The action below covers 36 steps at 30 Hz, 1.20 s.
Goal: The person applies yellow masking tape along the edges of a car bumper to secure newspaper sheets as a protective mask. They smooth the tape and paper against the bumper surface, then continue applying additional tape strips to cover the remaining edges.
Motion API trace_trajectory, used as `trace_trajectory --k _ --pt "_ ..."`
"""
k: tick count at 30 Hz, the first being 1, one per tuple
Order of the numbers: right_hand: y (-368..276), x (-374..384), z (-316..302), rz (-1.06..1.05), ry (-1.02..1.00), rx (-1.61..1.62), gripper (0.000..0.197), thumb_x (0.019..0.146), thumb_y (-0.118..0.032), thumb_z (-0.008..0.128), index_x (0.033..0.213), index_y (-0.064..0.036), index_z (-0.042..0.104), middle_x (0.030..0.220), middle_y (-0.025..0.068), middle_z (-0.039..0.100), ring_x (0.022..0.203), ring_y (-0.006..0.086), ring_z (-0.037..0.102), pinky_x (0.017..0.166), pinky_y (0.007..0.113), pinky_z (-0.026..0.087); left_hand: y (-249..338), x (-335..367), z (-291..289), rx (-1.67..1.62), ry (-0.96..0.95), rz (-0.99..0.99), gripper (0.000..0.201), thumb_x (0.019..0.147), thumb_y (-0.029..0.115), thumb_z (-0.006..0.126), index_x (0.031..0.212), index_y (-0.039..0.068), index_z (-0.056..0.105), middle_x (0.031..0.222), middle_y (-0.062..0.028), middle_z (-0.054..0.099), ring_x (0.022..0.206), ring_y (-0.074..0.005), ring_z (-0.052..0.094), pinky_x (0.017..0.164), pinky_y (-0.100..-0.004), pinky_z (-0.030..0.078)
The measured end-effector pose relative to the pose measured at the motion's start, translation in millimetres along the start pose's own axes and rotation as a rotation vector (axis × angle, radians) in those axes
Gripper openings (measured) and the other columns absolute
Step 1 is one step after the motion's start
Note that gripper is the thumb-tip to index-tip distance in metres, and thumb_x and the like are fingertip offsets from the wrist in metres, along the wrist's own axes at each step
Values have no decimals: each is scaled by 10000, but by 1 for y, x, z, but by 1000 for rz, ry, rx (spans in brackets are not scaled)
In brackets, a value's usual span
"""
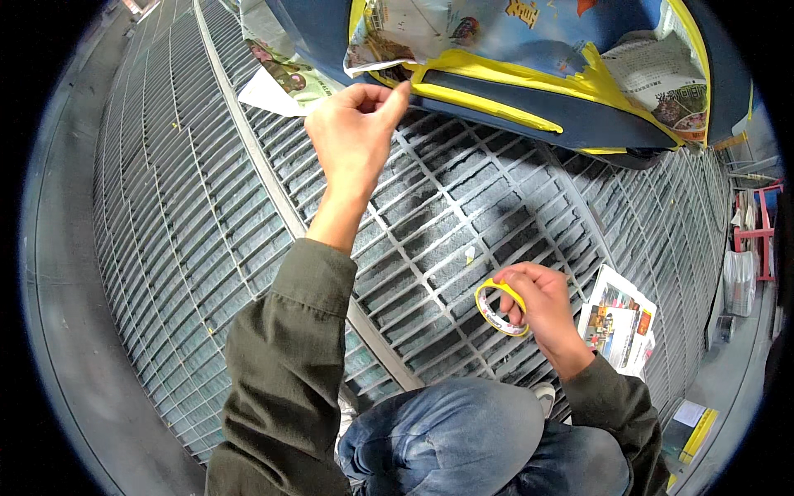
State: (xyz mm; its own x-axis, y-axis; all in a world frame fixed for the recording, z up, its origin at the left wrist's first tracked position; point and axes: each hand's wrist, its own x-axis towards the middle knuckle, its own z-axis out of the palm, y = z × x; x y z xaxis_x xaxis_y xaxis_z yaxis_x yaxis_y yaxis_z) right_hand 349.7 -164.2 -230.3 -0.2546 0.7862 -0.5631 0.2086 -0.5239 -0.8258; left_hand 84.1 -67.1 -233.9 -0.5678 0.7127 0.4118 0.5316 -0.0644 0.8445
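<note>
My left hand (pixel 351 132) reaches up to the lower left edge of a dark blue curved panel (pixel 504 101). Its thumb and fingers are pinched together by the end of a yellow tape strip (pixel 488 107); what is between them, if anything, is too small to make out. Newspaper sheets (pixel 413 33) cover part of the panel, with yellow tape along their borders. Lower down on the right, my right hand (pixel 542 306) has its fingers hooked through a roll of yellow tape (pixel 503 307), held above the floor.
Metal grating (pixel 182 207) forms the floor, with a long bar running across it. Printed paper sheets (pixel 616 322) lie beside my right forearm. A patterned sheet (pixel 281 78) hangs left of the panel. Far right stand a red frame (pixel 765 236) and a yellow-edged box (pixel 691 430).
</note>
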Motion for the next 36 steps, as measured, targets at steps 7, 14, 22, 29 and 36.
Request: trace_trajectory --k 7,14,22,29,36 --pt "6 1 3 10 -36 -34 205 950 -150 554 924 16 672 655 27 603 490 45 488 457 188 376 18 3 26 58 71 102 289 792 286 724 749 1 727 592 -71 669 528 -128 635 559 -269 498" --pt "3 -4 1 46 -14 -12 200 955 -144 540 922 5 669 655 26 600 487 49 486 457 190 376 14 2 37 189 144 192 256 769 241 680 700 -5 696 619 -155 651 551 -286 650 578 -356 515" --pt "1 -1 2 45 -14 -96 194 961 -157 540 959 -7 663 677 29 605 511 56 508 469 197 386 19 6 21 -321 -72 -237 331 768 317 812 774 -6 744 582 -65 651 521 -64 538 524 -259 453" --pt "-36 -15 -17 -243 123 -248 133 980 -111 513 992 -18 607 701 64 634 471 67 504 437 197 385 -3 -3 -1 -1155 -96 -604 257 872 181 731 1039 1 656 950 -55 695 828 -99 647 705 -234 520" --pt "-100 -36 6 -376 122 -442 118 972 -102 527 1003 -19 606 666 87 623 458 83 481 442 204 384 -12 7 9 -1531 -200 -819 142 902 186 683 962 58 677 840 27 642 746 -55 577 659 -215 494"
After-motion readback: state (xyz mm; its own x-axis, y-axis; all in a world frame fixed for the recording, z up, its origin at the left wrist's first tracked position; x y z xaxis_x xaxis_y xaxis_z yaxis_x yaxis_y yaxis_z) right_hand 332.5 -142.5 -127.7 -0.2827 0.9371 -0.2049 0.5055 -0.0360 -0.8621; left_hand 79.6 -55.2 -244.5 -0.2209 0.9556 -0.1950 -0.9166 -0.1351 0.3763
